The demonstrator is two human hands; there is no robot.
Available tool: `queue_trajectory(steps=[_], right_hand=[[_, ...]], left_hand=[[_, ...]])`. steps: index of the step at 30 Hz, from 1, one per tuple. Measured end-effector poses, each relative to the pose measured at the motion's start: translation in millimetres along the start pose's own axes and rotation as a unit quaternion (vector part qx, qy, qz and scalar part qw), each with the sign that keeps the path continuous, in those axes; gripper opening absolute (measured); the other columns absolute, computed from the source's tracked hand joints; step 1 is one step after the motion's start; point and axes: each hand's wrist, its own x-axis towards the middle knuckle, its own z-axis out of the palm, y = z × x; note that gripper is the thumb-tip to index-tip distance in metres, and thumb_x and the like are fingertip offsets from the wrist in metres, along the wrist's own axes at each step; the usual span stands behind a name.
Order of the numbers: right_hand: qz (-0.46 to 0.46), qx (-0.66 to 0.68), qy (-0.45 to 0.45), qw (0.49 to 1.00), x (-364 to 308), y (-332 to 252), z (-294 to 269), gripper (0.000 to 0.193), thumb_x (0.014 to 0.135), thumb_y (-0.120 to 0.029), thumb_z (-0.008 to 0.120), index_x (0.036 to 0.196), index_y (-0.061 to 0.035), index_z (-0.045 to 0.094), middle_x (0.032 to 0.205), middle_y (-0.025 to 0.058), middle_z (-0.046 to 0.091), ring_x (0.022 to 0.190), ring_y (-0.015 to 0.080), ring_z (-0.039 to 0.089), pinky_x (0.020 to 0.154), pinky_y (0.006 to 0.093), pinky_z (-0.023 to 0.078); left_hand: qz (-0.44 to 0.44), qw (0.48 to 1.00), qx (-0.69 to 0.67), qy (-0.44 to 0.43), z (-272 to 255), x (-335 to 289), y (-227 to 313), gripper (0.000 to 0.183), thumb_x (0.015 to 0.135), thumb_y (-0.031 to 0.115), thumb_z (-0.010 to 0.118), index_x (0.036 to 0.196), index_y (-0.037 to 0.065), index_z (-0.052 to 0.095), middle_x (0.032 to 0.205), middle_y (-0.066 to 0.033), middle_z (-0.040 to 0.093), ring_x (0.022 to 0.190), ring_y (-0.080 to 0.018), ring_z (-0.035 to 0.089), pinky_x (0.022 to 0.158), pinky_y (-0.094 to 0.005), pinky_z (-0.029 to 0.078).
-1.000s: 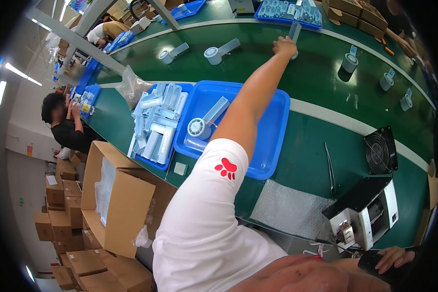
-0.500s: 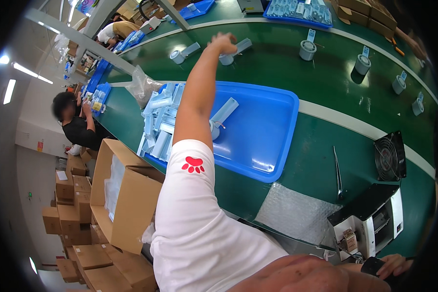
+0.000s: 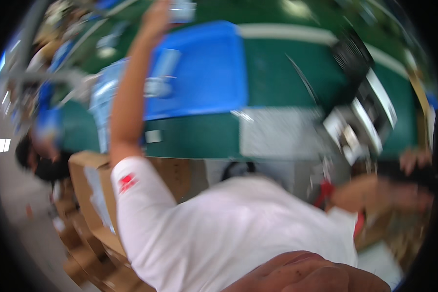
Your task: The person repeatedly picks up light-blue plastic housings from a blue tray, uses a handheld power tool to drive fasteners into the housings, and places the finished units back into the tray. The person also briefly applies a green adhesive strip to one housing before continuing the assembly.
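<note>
My left arm stretches up to the far side of the blue tray (image 3: 209,73). At the top edge my left hand (image 3: 156,18) is closed on a light blue plastic part (image 3: 182,11), and motion smears its fingers. A light blue part with a round cup (image 3: 159,87) lies inside the tray, right of my forearm. More light blue parts (image 3: 104,97) are heaped left of my arm. Over at the far right, my right hand (image 3: 415,159) is near the table edge beside a dark shape; blur hides what its fingers do.
A clear bubble-wrap sheet (image 3: 280,134) lies right of the tray. Behind it are tweezers (image 3: 301,78), a black fan (image 3: 351,53) and a black-and-white machine (image 3: 360,124). An open carton (image 3: 90,194) stands at left, near another person (image 3: 46,163). One blurred part (image 3: 109,44) sits on the green belt.
The view has swung, shifting the table left and up in the picture. My left hand has closed on a light blue part at the belt. My right hand appears higher at the right.
</note>
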Motion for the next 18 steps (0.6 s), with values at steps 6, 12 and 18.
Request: queue_trajectory(steps=[6,12,18], right_hand=[[-0.114,-0.150,0.149,0.971,17.4,17.1,31.6,0.095,0.084,-0.082,0.052,0.124,0.0038,0.055,0.104,0.0182,0.062,0.083,0.0280,0.061,0.075,0.0420,0.050],[-0.302,-0.275,0.132,0.903,23.0,38.1,100.6,0.047,0.105,-0.048,0.048,0.112,-0.0022,0.056,0.085,0.0109,0.062,0.060,0.0171,0.059,0.053,0.0295,0.048],[-0.289,-0.241,0.105,0.920,9.7,35.8,125.2,0.039,0.110,-0.040,0.045,0.116,-0.0025,0.053,0.083,0.0096,0.062,0.056,0.0158,0.058,0.049,0.0282,0.049]], left_hand=[[-0.117,0.930,-0.217,-0.273,112.2,-190.1,-8.4,0.048,0.111,0.037,0.037,0.139,0.001,0.052,0.125,-0.0153,0.067,0.116,-0.0245,0.065,0.097,-0.0427,0.053],[-0.095,0.950,-0.180,-0.237,204.4,-267.9,-54.2,0.038,0.113,0.035,0.041,0.123,0.004,0.060,0.115,-0.0100,0.068,0.102,-0.0148,0.062,0.093,-0.0323,0.049],[0.165,0.974,-0.080,-0.132,236.4,-287.9,-75.2,0.029,0.111,0.022,0.044,0.095,0.002,0.058,0.106,-0.0087,0.063,0.086,-0.0147,0.056,0.077,-0.0271,0.045]])
